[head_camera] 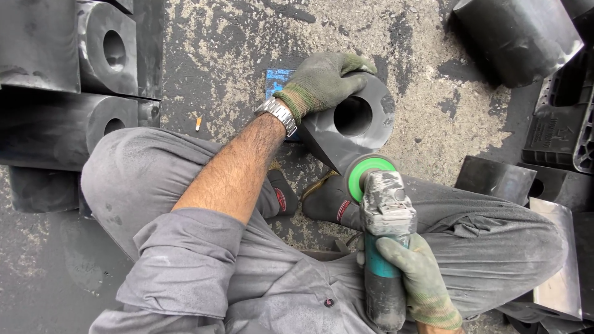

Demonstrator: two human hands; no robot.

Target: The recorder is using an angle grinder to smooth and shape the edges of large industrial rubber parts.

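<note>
- Rough, dusty grey concrete floor [433, 111]; dark blocks with round bores [105, 68] stacked at my left, more black pieces at right.
- I sit cross-legged. My left hand [322, 80], in a green glove, is clenched over the top of a dark grey rubber block with a round bore [356, 120], standing on the floor ahead of my shoes.
- My right hand [421, 278] grasps the teal-bodied angle grinder [383, 235]. Its long axis runs away from me; its green-backed disc [365, 173] touches the block's near edge.
- The bore faces up toward me.
</note>
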